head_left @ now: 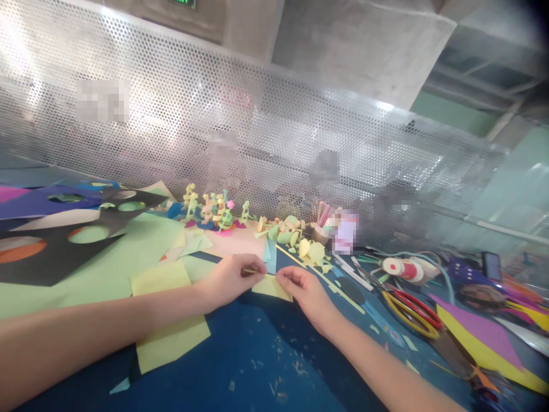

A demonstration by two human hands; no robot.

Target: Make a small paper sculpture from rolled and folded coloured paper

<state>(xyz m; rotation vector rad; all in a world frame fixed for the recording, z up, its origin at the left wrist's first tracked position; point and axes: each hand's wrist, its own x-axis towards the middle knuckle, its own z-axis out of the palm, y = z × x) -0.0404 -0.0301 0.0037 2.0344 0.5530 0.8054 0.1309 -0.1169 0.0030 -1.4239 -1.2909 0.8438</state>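
Note:
My left hand (234, 276) and my right hand (300, 290) meet over the blue table (240, 366). Together they pinch a thin yellow paper strip (259, 272) stretched between their fingertips. Both hands have their fingers closed on it. Just under the right fingers lies a small yellow paper scrap (270, 287). A larger pale yellow sheet (165, 317) lies below my left forearm.
Small paper figures (210, 210) and rolled paper bits (295, 237) stand near the perforated metal screen (257, 131). Black card with round holes (64, 234) lies left. Scissors with red and yellow handles (412, 312), a tape roll (401, 268) and coloured sheets (484, 337) lie right.

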